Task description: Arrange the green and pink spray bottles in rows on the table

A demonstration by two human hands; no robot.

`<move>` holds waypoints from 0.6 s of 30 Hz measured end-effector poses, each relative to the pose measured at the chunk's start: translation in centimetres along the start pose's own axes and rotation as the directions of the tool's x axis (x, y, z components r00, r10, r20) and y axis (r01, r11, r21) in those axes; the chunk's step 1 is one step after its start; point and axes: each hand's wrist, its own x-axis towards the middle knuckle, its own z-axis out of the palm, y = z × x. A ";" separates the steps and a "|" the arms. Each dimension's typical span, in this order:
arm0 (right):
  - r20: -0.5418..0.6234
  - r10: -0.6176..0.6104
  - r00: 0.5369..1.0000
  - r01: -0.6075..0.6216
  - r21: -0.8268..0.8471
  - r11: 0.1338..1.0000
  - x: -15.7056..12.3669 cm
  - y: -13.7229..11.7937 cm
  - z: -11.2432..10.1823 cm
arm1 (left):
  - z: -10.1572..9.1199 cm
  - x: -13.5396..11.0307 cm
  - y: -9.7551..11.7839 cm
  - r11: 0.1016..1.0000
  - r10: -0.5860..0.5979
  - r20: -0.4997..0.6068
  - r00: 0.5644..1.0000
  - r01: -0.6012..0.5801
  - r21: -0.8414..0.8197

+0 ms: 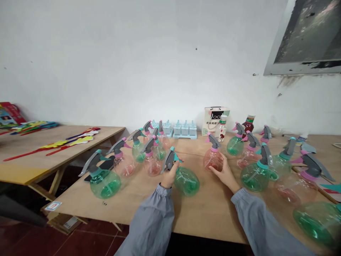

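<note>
Cut off at the edges, hidden behind other things, or too small to read

The green spray bottle (318,221) at the lower right runs out of frame and is blurred, its trigger head mostly lost. The left hand (169,176) covers the neck of a tilted green bottle (186,181) (only the fingers' backs show); the right hand (225,172) hides the pink bottle's (213,159) lower side. Print on the carton (214,119) is unreadable. The window frame (306,39) and red box (9,113) are cropped.
</note>
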 end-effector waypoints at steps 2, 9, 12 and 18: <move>0.016 -0.003 1.000 0.002 0.008 1.000 0.0 0.0 0.0 | 0.0 -0.1 0.3 1.000 0.004 0.015 1.000 -0.004 -0.004; 0.001 0.007 1.000 -0.007 0.012 1.000 0.0 -0.2 0.0 | 0.3 -0.4 1.2 1.000 -0.003 0.171 0.985 0.005 -0.009; 0.012 0.009 1.000 -0.010 0.027 1.000 0.0 -0.1 -0.1 | 0.3 -0.5 1.4 1.000 -0.003 0.186 0.983 0.003 0.000; 0.013 0.009 1.000 -0.010 0.057 0.998 0.0 0.2 0.0 | 0.5 -0.7 1.9 0.999 0.041 0.169 0.985 -0.043 0.010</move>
